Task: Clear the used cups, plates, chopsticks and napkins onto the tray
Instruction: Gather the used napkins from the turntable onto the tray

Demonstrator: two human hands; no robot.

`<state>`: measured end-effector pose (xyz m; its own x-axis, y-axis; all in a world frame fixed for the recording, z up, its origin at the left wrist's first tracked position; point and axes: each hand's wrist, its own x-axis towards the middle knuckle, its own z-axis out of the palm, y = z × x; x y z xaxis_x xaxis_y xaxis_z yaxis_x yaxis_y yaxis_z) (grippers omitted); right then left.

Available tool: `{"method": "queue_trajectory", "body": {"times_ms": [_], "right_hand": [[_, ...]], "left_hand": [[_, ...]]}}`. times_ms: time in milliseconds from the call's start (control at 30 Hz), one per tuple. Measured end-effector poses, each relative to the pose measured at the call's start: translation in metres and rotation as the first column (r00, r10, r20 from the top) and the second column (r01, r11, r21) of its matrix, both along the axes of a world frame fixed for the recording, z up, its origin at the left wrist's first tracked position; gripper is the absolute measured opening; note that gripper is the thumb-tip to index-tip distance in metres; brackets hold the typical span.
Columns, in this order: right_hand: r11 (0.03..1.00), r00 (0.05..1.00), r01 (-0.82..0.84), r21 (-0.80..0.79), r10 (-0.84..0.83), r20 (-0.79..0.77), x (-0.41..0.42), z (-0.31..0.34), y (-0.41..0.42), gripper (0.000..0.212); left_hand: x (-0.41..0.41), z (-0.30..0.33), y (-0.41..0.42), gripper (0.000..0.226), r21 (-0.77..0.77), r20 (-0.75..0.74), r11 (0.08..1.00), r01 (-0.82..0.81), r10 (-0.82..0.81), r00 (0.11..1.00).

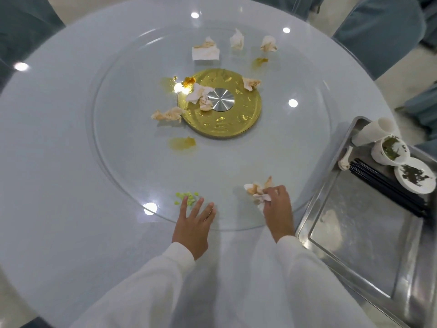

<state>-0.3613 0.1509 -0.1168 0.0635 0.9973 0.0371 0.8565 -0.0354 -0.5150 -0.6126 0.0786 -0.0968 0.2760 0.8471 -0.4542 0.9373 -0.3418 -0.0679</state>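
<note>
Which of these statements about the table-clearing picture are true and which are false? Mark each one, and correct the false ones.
1. The right hand grips a crumpled napkin. True.
2. The left hand holds the chopsticks. False: its fingers are spread, holding nothing, beside the green scraps; the black chopsticks lie on the tray.
3. Cups with tea leaves stand on the glass turntable. False: they are on the tray.
4. Several used napkins remain on the glass turntable. True.
5. The tray sits on the person's right. True.
</note>
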Motion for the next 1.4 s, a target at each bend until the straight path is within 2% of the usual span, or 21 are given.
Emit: {"method": "queue_trajectory", "body": {"times_ms": [100,233,333,467,600,700,800,933,1067,1400], "right_hand": [[0.997,0.994,0.070,-0.038,-0.067,0.089,0.028,0.000,0.032,0.018],[0.982,0.957,0.136,-0.131,-0.096,0.275,0.072,0.001,0.081,0.031],[0.967,0.943,0.234,-0.102,-0.200,0.268,0.079,0.000,0.093,0.036],[0.969,0.928,0.245,-0.036,-0.224,0.298,0.053,-0.002,0.071,0.036],[0.987,0.934,0.162,0.001,-0.154,0.321,0.022,0.001,0.039,0.035],[0.998,0.946,0.029,0.050,-0.043,0.321,-0.012,0.006,0.007,0.039],[0.997,0.942,-0.076,0.020,0.065,0.328,-0.058,0.004,-0.031,0.042],[0.996,0.979,-0.060,-0.059,0.070,0.194,-0.078,-0.004,-0.052,0.044],[0.990,0.971,-0.075,-0.118,0.100,0.217,-0.057,0.000,-0.036,0.040],[0.982,0.964,0.142,-0.122,-0.109,0.243,0.028,0.001,0.074,0.033]], "left_hand": [[-0.001,-0.001,-0.001,0.073,0.021,-0.009,1.000,0.015,-0.015,1.000],[0.000,-0.002,-0.004,0.072,0.067,0.006,0.998,0.012,-0.012,1.000],[0.001,-0.004,-0.005,0.071,0.059,0.002,0.998,0.003,-0.003,1.000],[0.003,-0.005,-0.002,0.067,0.048,0.014,0.998,-0.044,0.043,0.999],[0.006,-0.005,-0.005,0.066,0.032,-0.009,0.997,-0.066,0.067,0.998],[0.006,-0.003,-0.004,0.067,0.022,-0.012,0.996,-0.083,0.083,0.996],[0.009,-0.001,-0.003,0.066,-0.002,-0.015,0.996,-0.094,0.094,0.995],[0.008,0.003,0.000,0.067,-0.018,-0.022,0.996,-0.082,0.082,0.996],[-0.001,0.004,-0.002,0.068,0.002,-0.015,0.998,-0.065,0.065,0.998],[-0.007,-0.006,-0.006,0.071,0.032,0.064,0.997,-0.064,0.062,0.996]]}}
